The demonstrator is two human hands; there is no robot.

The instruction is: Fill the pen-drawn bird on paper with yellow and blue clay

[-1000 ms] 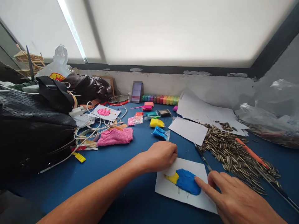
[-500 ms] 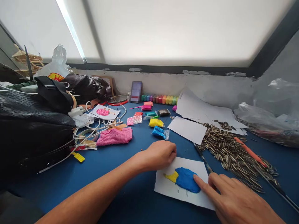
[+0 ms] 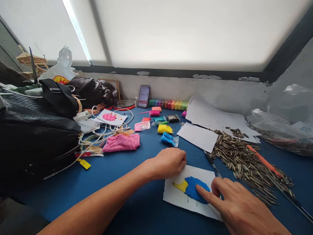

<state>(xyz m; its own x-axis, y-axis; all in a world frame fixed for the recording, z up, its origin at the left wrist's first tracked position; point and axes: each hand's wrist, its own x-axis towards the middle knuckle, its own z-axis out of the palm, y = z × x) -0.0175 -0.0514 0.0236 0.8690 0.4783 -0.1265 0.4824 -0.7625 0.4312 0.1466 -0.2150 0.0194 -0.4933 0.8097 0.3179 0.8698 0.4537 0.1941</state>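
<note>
A white sheet of paper [image 3: 176, 197] lies on the blue table, bearing a pencil drawing partly covered with modelling clay. The blue clay [image 3: 193, 187] forms a large rounded body, and yellow clay [image 3: 181, 186] fills a smaller patch at its left. Thin pencilled legs show below the blue. My right hand [image 3: 241, 204] holds nothing; its index fingertip presses on the blue clay while the other fingers curl back. At the sheet's upper left edge rests my left hand [image 3: 171, 162], closed in a loose fist. Whatever may be inside its fingers is hidden.
Clay packets in blue [image 3: 168, 139] and yellow [image 3: 165, 129] lie beyond my hands. To the right are a pen [image 3: 212, 163], a pile of striped sunflower seeds [image 3: 238, 156] and a blank card [image 3: 197, 136]. A pink cloth [image 3: 122, 143], cables and a black bag [image 3: 36, 140] occupy the left.
My right index fingertip has moved left across the blue clay, from near its right edge to its middle. My left hand stays at the paper. The view has shifted slightly.
</note>
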